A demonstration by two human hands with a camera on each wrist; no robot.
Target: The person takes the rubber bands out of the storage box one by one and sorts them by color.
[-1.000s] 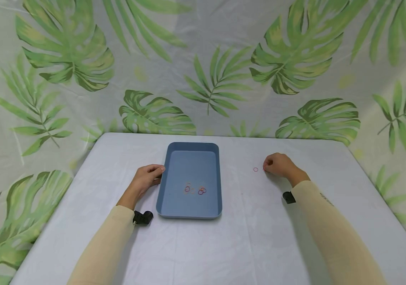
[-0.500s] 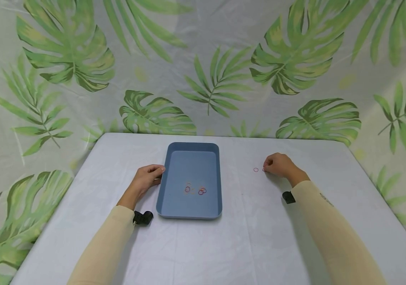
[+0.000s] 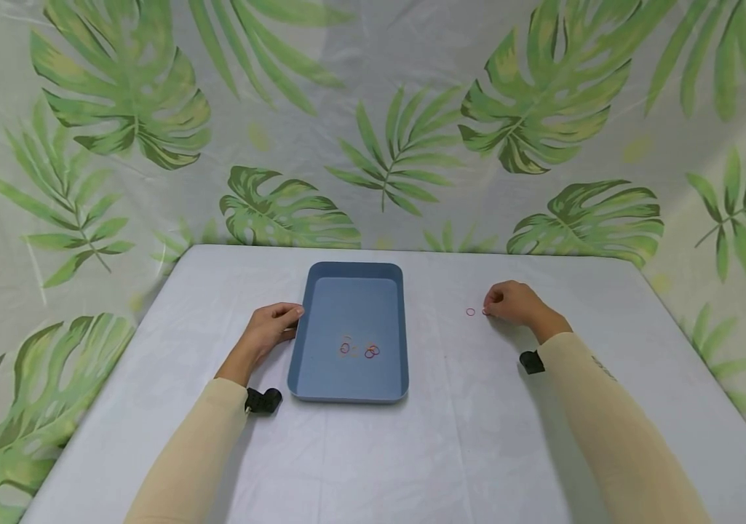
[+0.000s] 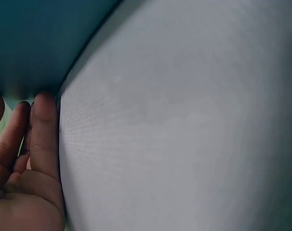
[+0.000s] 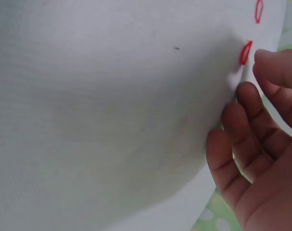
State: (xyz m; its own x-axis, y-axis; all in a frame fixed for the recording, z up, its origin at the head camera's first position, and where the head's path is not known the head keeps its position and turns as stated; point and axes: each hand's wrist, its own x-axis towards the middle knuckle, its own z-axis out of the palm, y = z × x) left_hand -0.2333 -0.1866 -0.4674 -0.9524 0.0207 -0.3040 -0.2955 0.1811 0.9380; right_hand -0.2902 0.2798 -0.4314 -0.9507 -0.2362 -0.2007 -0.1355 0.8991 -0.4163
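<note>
In the head view, my left hand (image 3: 268, 327) is at the left side of a blue tray (image 3: 346, 298), its thumb and fingertips at the rim. The left wrist view shows straight fingers (image 4: 44, 130) against the tray's outer wall (image 4: 44, 43). Off to the right, my right hand (image 3: 513, 304) has thumb and index finger together on a small red rubber band (image 5: 245, 53) low at the table; part of the band sticks out past the fingertips. A second red rubber band (image 3: 470, 311) lies flat just left of that hand.
Several red and orange-tan rubber bands (image 3: 370, 352) lie inside the tray, toward its near end. A white cloth (image 3: 373, 466) covers the table, and a leaf-print curtain (image 3: 399, 131) hangs behind it. A tiny dark speck (image 5: 177, 48) shows on the cloth.
Both hands stay almost in place. The band at my right fingertips has shifted very slightly; the tray and the other bands have not moved.
</note>
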